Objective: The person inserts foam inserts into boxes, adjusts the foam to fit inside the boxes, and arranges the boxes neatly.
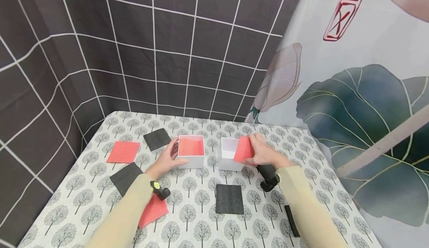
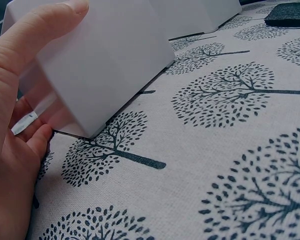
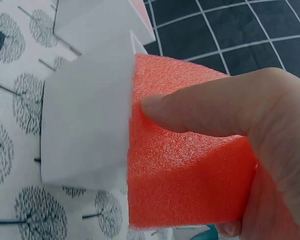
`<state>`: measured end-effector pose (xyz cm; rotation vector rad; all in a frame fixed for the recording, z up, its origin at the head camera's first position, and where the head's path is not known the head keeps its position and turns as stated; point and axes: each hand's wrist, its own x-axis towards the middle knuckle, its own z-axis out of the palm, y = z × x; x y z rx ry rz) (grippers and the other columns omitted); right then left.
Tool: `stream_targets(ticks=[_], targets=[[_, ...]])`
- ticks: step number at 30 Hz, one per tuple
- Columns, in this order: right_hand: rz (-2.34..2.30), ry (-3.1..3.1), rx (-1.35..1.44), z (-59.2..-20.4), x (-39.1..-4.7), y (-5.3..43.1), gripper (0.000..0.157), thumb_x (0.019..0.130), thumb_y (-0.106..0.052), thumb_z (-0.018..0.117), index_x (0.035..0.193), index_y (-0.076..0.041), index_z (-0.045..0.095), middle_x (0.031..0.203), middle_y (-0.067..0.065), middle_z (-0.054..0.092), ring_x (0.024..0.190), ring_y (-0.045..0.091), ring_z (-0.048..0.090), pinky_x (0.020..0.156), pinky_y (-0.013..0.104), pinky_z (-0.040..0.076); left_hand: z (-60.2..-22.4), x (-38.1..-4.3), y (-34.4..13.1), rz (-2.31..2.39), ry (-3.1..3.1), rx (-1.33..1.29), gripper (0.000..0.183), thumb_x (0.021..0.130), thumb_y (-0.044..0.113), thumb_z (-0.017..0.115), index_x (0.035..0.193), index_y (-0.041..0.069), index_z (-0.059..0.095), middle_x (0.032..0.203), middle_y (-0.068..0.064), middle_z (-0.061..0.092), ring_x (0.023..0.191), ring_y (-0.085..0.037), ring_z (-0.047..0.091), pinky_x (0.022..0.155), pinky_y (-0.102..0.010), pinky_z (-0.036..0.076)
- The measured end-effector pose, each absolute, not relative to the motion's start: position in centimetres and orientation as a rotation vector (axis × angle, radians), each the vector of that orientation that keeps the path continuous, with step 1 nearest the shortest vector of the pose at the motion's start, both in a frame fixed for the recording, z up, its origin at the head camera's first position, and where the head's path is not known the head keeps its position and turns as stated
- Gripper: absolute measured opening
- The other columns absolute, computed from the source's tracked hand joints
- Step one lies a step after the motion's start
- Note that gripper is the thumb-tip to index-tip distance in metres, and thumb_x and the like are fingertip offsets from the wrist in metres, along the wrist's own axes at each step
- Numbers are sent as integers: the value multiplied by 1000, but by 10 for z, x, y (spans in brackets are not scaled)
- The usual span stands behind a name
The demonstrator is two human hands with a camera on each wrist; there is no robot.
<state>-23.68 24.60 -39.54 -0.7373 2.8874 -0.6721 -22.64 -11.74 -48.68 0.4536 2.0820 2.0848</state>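
Right white box (image 1: 229,165); black square (image 1: 229,199) in front

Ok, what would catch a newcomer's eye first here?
Probably the red square pinched in the right hand, at the right white box's right edge. Next, the left white box, red inside, gripped by the left hand. Behind, a dark gridded backdrop fills the head view's upper left.
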Motion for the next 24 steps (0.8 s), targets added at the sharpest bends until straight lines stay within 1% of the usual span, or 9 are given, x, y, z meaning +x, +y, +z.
stream_targets(ticks=[3, 6, 11, 16, 21, 24], targets=[[-662, 2863, -698, -394, -238, 238, 66, 64, -24, 81, 112, -7, 40, 101, 9, 36, 93, 25, 39, 72, 34, 48, -487, -226, -117, 2080, 2086, 446, 103, 72, 3, 77, 148, 2, 7, 147, -23, 23, 135, -33, 24, 110, -34, 22], [-664, 2838, -678, -393, -240, 231, 67, 66, -24, 81, 116, -7, 39, 102, 10, 35, 94, 25, 41, 73, 35, 50, -489, -227, -118, 2081, 2085, 454, 103, 72, 3, 77, 147, 1, 7, 147, -24, 23, 135, -34, 24, 110, -35, 22], [-659, 2833, -701, -391, -243, 221, 72, 64, -22, 82, 117, -5, 38, 103, 11, 33, 96, 27, 39, 74, 38, 50, -504, -236, -119, 2109, 2065, 467, 104, 72, 1, 77, 148, 4, 7, 147, -22, 22, 136, -33, 23, 110, -34, 21], [-606, 2839, -747, -390, -247, 212, 84, 59, -30, 86, 123, -6, 37, 104, 11, 32, 97, 26, 36, 76, 37, 48, -513, -240, -118, 2122, 2066, 469, 105, 71, 3, 78, 149, 8, 8, 148, -19, 23, 136, -30, 24, 110, -31, 22], [-581, 2830, -767, -388, -247, 202, 95, 54, -29, 89, 127, -5, 32, 104, 13, 32, 99, 27, 35, 77, 38, 49, -514, -240, -118, 2113, 2088, 453, 106, 70, 7, 79, 149, 8, 8, 148, -18, 23, 136, -29, 24, 110, -31, 22], [-572, 2833, -777, -387, -248, 198, 101, 52, -27, 90, 131, -8, 29, 106, 13, 31, 99, 27, 36, 77, 37, 48, -513, -240, -118, 2117, 2089, 461, 106, 71, 7, 79, 149, 7, 8, 148, -19, 23, 136, -30, 24, 110, -31, 22]])
